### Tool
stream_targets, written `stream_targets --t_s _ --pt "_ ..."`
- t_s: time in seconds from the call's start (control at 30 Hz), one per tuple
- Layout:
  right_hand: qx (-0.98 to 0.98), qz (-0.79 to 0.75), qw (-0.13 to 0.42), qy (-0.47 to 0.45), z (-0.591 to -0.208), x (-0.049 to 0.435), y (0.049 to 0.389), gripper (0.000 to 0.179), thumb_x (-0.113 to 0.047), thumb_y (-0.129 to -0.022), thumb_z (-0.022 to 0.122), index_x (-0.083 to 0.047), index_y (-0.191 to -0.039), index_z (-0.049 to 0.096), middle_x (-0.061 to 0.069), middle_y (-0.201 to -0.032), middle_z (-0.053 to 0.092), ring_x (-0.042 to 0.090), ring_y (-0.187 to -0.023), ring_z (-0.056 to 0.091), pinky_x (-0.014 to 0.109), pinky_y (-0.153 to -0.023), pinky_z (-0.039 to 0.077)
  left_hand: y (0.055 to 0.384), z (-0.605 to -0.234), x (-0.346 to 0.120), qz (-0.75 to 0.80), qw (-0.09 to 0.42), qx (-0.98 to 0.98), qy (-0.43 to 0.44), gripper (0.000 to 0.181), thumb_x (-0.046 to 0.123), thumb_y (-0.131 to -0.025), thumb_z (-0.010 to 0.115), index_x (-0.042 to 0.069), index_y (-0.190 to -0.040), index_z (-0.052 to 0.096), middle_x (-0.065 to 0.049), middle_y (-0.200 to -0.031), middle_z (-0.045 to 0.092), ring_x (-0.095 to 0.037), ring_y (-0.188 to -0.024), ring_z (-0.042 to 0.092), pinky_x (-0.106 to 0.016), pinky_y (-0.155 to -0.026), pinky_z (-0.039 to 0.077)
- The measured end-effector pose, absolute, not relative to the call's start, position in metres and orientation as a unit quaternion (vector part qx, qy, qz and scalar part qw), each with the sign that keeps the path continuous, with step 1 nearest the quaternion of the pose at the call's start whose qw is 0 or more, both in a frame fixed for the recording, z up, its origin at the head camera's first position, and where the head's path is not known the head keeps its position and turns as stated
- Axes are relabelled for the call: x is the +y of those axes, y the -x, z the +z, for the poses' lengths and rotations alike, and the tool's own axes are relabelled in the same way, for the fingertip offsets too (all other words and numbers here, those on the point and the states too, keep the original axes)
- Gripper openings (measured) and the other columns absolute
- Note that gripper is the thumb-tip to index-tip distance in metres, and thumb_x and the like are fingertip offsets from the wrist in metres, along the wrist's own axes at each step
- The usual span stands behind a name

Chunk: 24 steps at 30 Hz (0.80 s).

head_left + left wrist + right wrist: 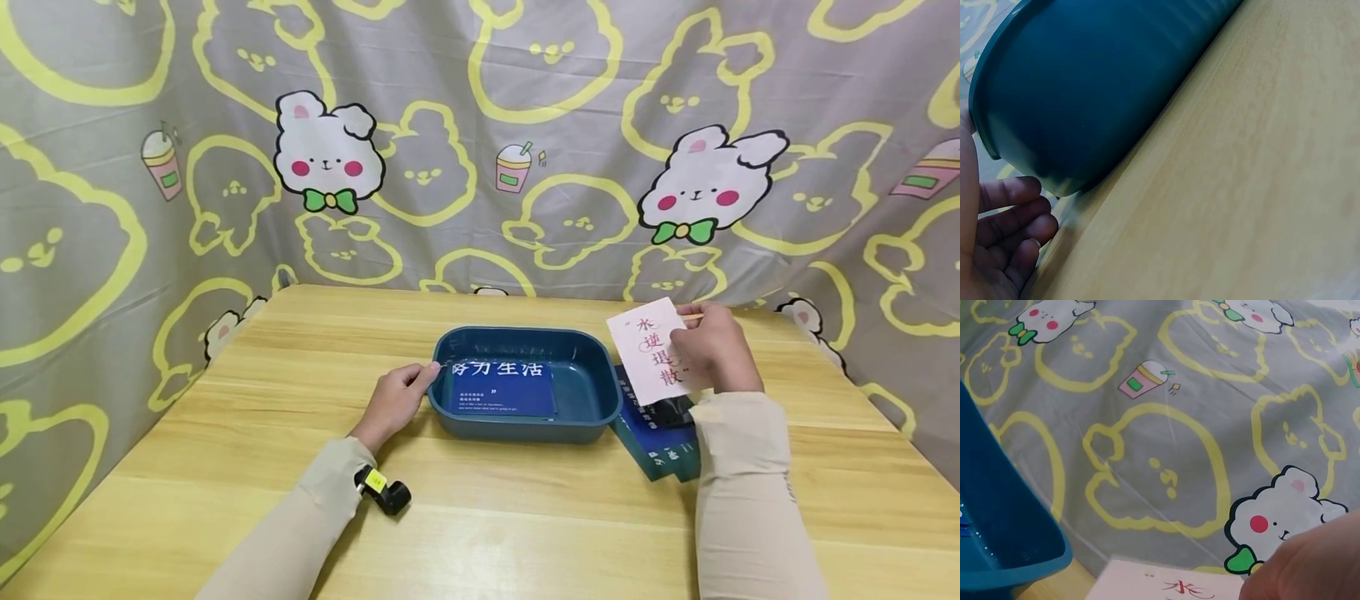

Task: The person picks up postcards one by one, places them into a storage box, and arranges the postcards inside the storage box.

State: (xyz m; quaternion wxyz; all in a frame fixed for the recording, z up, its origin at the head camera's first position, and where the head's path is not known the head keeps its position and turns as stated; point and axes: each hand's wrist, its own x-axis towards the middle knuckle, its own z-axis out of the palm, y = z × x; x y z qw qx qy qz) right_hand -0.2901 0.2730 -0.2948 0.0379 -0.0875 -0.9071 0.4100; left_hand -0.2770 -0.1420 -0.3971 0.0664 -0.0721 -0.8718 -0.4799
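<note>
A dark teal plastic basin (525,430) stands on the table, with a blue card (510,396) printed with white characters inside it. My left hand (395,402) holds the basin's left end, thumb at the rim; in the left wrist view its other fingers (1013,194) bend below the rim beside the outer wall. My right hand (712,350) pinches a pale pink card (641,354) with red characters, raised to the right of the basin. A thin orange strip (692,317) shows by its fingers. Blue and dark cards (652,442) lie overlapping below it, partly hidden.
The light wooden table (525,525) reaches back to a grey curtain (450,242) with yellow outlines and white rabbit faces. A black device with a yellow label (384,490) sits at the left wrist.
</note>
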Motion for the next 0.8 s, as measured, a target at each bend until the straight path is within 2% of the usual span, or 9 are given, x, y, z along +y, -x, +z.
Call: stream_targets --t_s 0.13,0.3,0.4,0.63,0.8 --pt "-0.892 0.441 0.049 0.084 -0.292 0.270 0.290 0.065 -0.004 -0.088 0.052 0.006 -0.146 0.026 0.029 -0.122 0.045 0.027 -0.079 0.061 0.030 -0.061 0.052 0.276 -0.397 -0.142 -0.480 0.065 -0.872 0.067 0.048 0.051 -0.098 0.049 0.009 -0.077 0.059 -0.001 -0.065 0.046 -0.019 -0.060 0.044 -0.032 -0.058 0.036" --pt "-0.867 0.489 0.077 0.058 -0.289 0.267 0.289 0.087 0.001 -0.086 0.052 -0.003 -0.153 -0.004 0.033 -0.122 0.048 0.031 -0.088 0.061 0.025 -0.063 0.051 0.276 -0.397 -0.142 -0.482 0.064 -0.871 0.065 0.048 0.052 -0.098 0.049 0.009 -0.078 0.060 -0.001 -0.065 0.046 -0.019 -0.061 0.045 -0.032 -0.059 0.037" --pt "-0.852 0.511 0.100 0.057 -0.288 0.266 0.288 0.095 0.003 -0.085 0.052 -0.008 -0.153 -0.013 0.035 -0.123 0.046 0.032 -0.093 0.058 0.022 -0.063 0.050 0.276 -0.397 -0.142 -0.483 0.064 -0.871 0.066 0.048 0.051 -0.098 0.049 0.009 -0.077 0.059 -0.001 -0.065 0.046 -0.019 -0.060 0.044 -0.032 -0.058 0.036" --pt "-0.837 0.513 0.168 0.087 -0.284 0.267 0.287 0.083 0.001 -0.085 0.053 -0.004 -0.153 0.006 0.027 -0.128 0.046 0.022 -0.095 0.056 0.018 -0.063 0.049 0.276 -0.398 -0.142 -0.487 0.064 -0.868 0.067 0.048 0.052 -0.098 0.049 0.010 -0.077 0.059 -0.001 -0.065 0.046 -0.019 -0.060 0.044 -0.031 -0.058 0.036" --pt "-0.801 0.543 0.213 0.133 -0.281 0.265 0.287 0.061 -0.002 -0.087 0.051 -0.006 -0.141 0.022 0.016 -0.125 0.045 0.019 -0.100 0.054 0.018 -0.064 0.048 0.276 -0.399 -0.142 -0.489 0.062 -0.868 0.067 0.050 0.054 -0.097 0.049 0.010 -0.076 0.058 -0.001 -0.065 0.045 -0.018 -0.059 0.043 -0.031 -0.058 0.036"
